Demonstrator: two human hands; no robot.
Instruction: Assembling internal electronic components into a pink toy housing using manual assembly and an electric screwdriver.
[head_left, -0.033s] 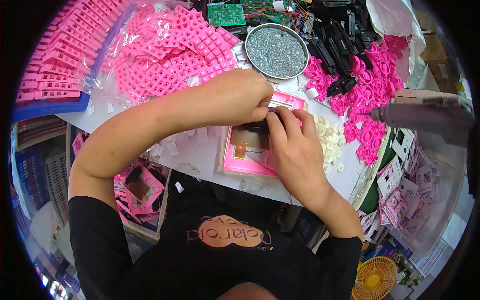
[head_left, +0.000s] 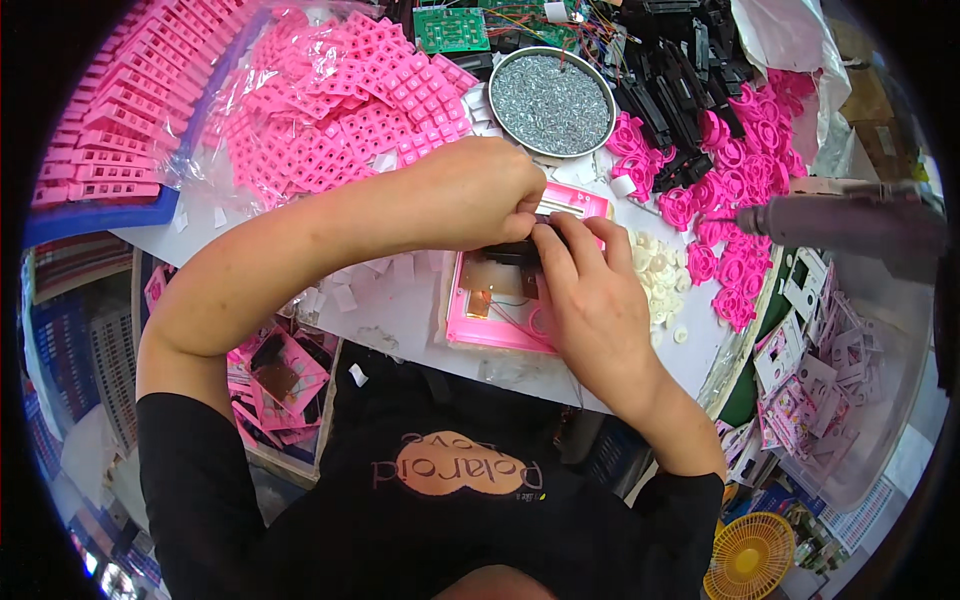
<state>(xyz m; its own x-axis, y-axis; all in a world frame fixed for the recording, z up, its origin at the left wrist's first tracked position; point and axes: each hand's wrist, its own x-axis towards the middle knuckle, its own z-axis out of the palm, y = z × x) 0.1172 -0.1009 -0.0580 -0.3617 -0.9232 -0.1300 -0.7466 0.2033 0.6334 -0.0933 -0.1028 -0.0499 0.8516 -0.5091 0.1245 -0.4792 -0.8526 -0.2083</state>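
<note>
A pink plastic casing (head_left: 468, 328) lies on the table in front of me. Inside it are a black part (head_left: 512, 253), a brownish panel (head_left: 492, 277) and thin wires. My left hand (head_left: 498, 192) is closed in a fist over the casing's far side, thumb and finger pressed down at the black part. What its fingertips hold, if anything, is hidden. Beside it my right hand (head_left: 597, 285) lies across the casing's right side. Its fingers are bent over the black part, fingertips close to the left thumb, and seem to press or hold it.
Beyond the casing stands a round dish of small screws (head_left: 553, 103). Pink keypad pieces (head_left: 330, 110) lie left, pink ring-shaped parts (head_left: 735, 185) and black parts (head_left: 680, 90) right. White discs (head_left: 657, 275) sit by my right hand. A grey electric screwdriver (head_left: 840, 232) juts in from the right.
</note>
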